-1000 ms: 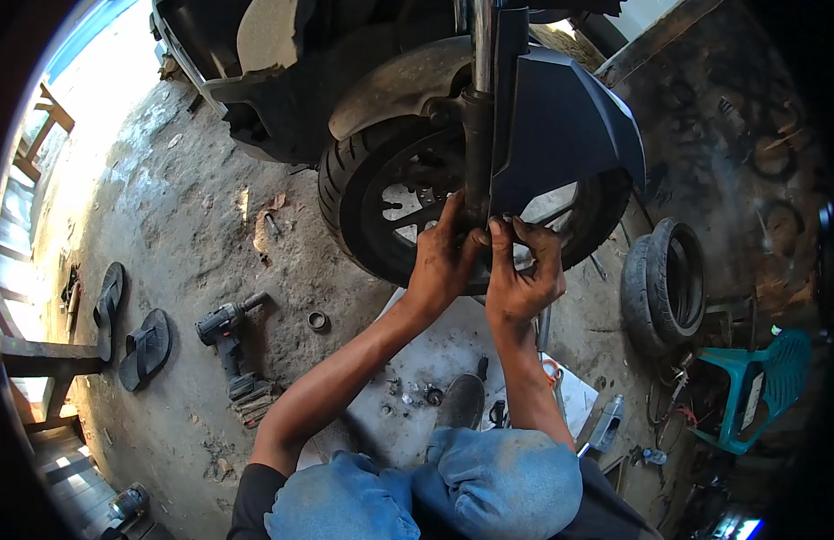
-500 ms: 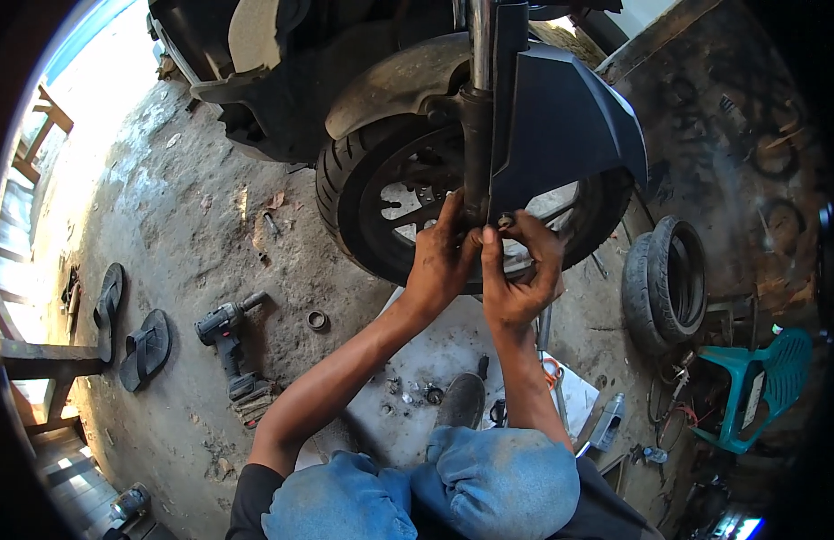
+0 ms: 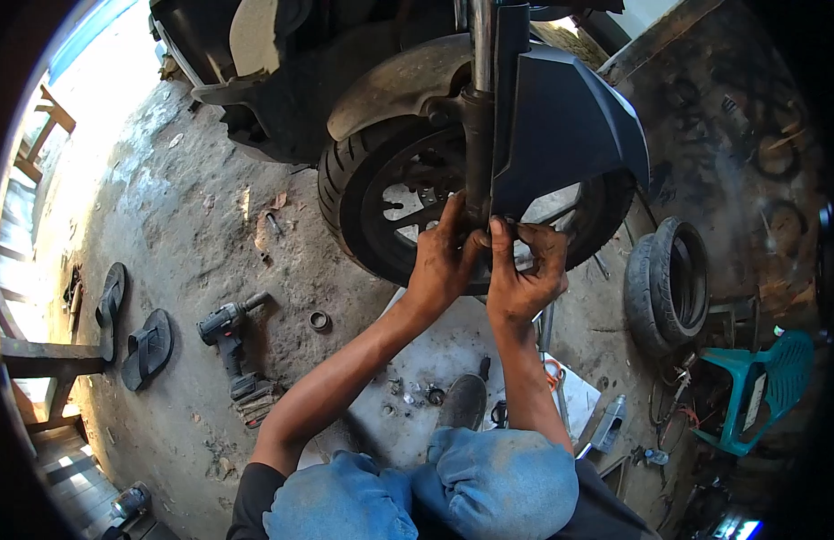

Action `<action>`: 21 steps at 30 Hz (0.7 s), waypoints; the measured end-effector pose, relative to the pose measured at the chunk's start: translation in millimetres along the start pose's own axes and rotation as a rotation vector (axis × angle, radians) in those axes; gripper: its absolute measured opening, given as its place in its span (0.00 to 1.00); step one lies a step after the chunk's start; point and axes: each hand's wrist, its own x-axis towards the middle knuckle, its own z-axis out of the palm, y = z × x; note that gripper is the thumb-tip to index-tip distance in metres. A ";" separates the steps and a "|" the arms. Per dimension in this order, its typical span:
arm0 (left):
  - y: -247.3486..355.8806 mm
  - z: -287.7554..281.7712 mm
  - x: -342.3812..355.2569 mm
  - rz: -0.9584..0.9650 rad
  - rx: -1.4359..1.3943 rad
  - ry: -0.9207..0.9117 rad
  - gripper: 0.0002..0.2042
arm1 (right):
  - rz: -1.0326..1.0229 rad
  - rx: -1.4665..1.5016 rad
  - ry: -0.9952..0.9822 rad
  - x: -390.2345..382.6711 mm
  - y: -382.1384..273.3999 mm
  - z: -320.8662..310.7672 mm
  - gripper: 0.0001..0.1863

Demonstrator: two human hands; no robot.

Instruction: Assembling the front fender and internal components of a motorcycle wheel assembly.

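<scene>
Left hand (image 3: 439,259) at lower end of fork leg (image 3: 477,153), before front wheel (image 3: 358,209). Right hand (image 3: 523,290) close beside, curled. Whether either grip holds anything: cannot tell.

"What's lost at the centre?"
"The lower end of the fork leg (image 3: 478,135). The left hand (image 3: 442,256) and right hand (image 3: 527,279) cover it, and I can't tell what sits between the right fingertips."
"And the top edge?"
"It cuts off the motorcycle (image 3: 565,126)."
"Lower centre?"
"Some metal bits (image 3: 435,396) are too small to name, and the jeans (image 3: 505,481) hide the heel of the shoe (image 3: 464,400)."
</scene>
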 end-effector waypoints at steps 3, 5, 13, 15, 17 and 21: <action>2.2 3.1 -1.5 -0.009 0.011 0.003 0.26 | -0.049 0.025 -0.016 3.3 -0.1 -2.7 0.11; 6.6 4.2 1.2 -0.014 -0.003 -0.003 0.26 | -0.112 -0.005 -0.033 5.5 0.1 -5.1 0.11; 12.9 5.1 0.4 0.003 -0.015 0.003 0.24 | -0.066 0.065 0.027 3.8 1.4 -1.8 0.13; 10.7 2.2 0.3 0.010 0.024 0.007 0.24 | -0.121 -0.024 -0.018 3.9 6.7 -2.6 0.15; 10.3 -0.2 -1.6 0.014 0.064 0.009 0.24 | -0.042 -0.005 -0.025 0.1 2.5 -0.9 0.14; 20.8 0.1 0.8 -0.070 0.002 -0.019 0.23 | -0.103 0.040 -0.008 5.5 -3.9 -4.1 0.12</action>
